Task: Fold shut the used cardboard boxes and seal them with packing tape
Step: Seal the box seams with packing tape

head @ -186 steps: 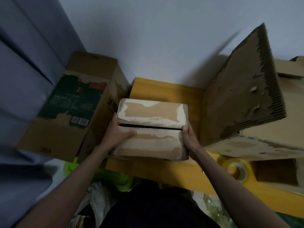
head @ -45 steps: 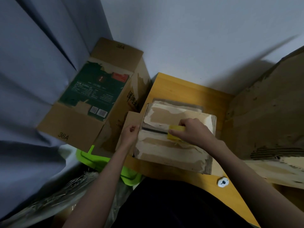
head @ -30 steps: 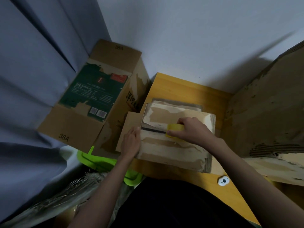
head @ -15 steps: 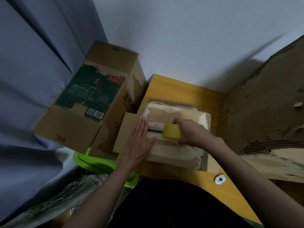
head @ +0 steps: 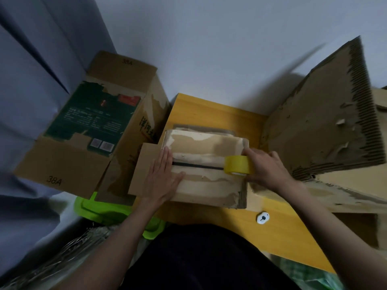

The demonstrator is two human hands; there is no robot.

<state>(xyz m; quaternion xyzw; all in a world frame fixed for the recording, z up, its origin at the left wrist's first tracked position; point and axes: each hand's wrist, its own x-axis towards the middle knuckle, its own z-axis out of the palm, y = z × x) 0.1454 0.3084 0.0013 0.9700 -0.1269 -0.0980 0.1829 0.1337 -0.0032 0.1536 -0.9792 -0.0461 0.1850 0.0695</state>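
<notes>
We see a small cardboard box (head: 206, 164) lying on the yellow desk (head: 211, 114), its two top flaps folded down with a dark seam running between them. The left hand (head: 162, 176) lies flat on the box's left end, fingers (head: 167, 158) straight and pressing the flaps down, the thumb reaching toward the seam. The right hand (head: 267, 168) grips a roll of yellow packing tape (head: 237, 165) at the right end of the seam, its fingers curled round the roll, which stands on edge against the box top. To the left, off the desk edge, stands a larger open carton (head: 83, 130) printed with a green label and "38A". To the right we see a torn corrugated sheet (head: 326, 126) leaning upright. A small white round object (head: 262, 218) rests on the desk near its front edge, and a green plastic item (head: 98, 208) shows below the carton.
</notes>
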